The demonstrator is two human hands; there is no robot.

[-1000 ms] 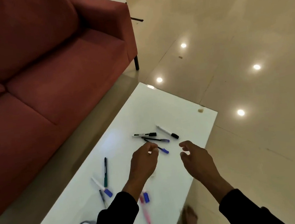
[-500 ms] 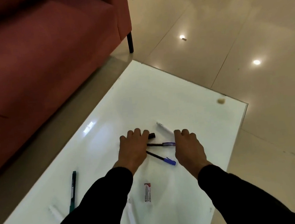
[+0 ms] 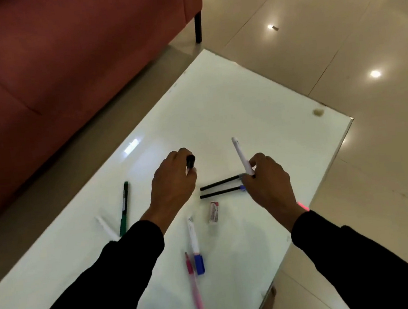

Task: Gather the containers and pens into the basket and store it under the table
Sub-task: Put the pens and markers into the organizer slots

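Note:
My left hand [image 3: 173, 183] is closed on a black-capped marker [image 3: 190, 161], its cap poking out above my fingers. My right hand [image 3: 268, 185] grips a white marker [image 3: 240, 155] that tilts upward, lifted off the white table [image 3: 218, 107]. Between my hands two thin black pens [image 3: 220, 187] lie side by side. A small red and white eraser [image 3: 213, 211] lies just below them. Nearer me lie a white marker with a blue cap [image 3: 196, 249] and a pink pen [image 3: 194, 286]. On the left lie a green pen [image 3: 124, 209] and a white pen [image 3: 106, 226]. No basket shows.
A red sofa [image 3: 59, 56] stands close along the table's left side, with a dark leg [image 3: 197, 26] at its corner. Glossy beige floor tiles [image 3: 337, 37] surround the table's far and right edges. A small beige lump [image 3: 317, 112] sits near the far right corner.
Both hands were pressed flat on the pens half a second ago. Now each has closed on a marker and lifted it, and the view has tilted further down over the table.

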